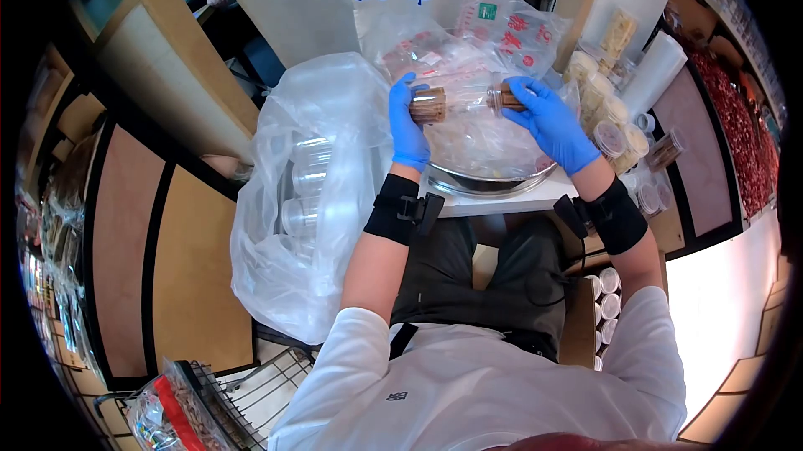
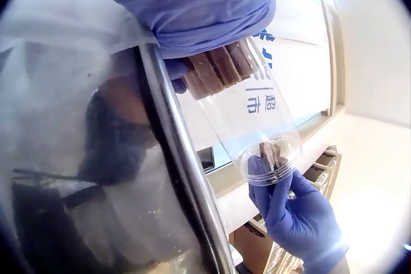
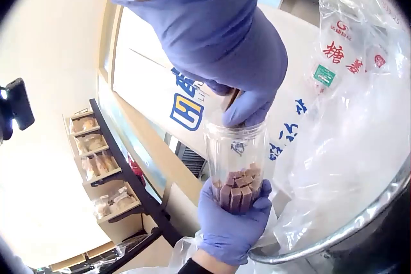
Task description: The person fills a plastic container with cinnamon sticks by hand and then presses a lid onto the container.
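Note:
My blue-gloved left hand [image 1: 407, 129] grips the base end of a clear plastic jar [image 1: 470, 99], which lies sideways in the head view. Brown stick-shaped pieces [image 3: 237, 192] stand packed upright at the jar's bottom, seen through its wall in the right wrist view. With my gloved right hand [image 1: 548, 120] I pinch more brown sticks [image 1: 510, 97] at the open mouth. The left wrist view shows those sticks [image 2: 271, 153] just inside the ringed rim, fingertips right at it. Below the jar, plastic bagging [image 1: 481, 146] fills a round metal basin [image 1: 493, 187].
Left of the basin sits a big translucent bag [image 1: 259, 242] of clear jars. Filled, lidded tubs [image 1: 611, 140] and a plastic roll [image 1: 657, 74] stand at the right. Printed plastic bags [image 1: 514, 28] lie behind the basin. A wire cart [image 1: 272, 384] is at lower left.

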`<action>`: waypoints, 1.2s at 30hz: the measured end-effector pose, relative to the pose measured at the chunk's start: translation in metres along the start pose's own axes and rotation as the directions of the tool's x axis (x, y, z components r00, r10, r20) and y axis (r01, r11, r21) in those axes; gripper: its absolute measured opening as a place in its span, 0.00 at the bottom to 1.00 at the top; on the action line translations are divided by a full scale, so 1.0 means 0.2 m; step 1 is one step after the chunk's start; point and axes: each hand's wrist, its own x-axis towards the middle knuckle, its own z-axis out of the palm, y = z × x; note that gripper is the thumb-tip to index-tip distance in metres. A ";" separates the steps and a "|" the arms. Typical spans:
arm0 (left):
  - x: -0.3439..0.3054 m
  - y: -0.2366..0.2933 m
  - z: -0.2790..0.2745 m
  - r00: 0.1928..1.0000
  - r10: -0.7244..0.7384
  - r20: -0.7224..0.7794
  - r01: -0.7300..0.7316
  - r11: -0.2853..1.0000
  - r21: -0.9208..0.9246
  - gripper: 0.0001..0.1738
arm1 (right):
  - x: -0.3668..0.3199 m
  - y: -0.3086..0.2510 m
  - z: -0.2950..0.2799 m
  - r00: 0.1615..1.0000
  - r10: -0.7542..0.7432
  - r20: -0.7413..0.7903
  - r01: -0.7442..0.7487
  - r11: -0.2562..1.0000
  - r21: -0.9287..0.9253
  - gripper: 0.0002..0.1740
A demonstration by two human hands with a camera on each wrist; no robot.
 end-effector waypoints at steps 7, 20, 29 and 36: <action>-0.06 0.04 0.03 0.990 0.061 0.128 -0.081 0.985 0.154 0.27 | -0.13 -0.04 0.02 0.893 0.166 0.417 -0.247 0.958 0.145 0.24; -0.11 -0.01 0.03 0.933 0.275 0.234 -0.346 0.864 0.365 0.24 | -0.17 0.13 -0.01 0.939 0.101 0.327 -0.160 0.974 0.158 0.31; -0.12 0.02 0.05 0.940 0.141 0.312 -0.272 0.860 0.431 0.22 | -0.17 0.19 -0.07 0.903 0.206 0.377 -0.334 0.888 0.315 0.28; -0.10 0.00 0.03 0.940 0.094 0.327 -0.240 0.863 0.444 0.21 | -0.23 0.19 -0.02 0.922 0.203 0.329 -0.324 0.870 0.371 0.27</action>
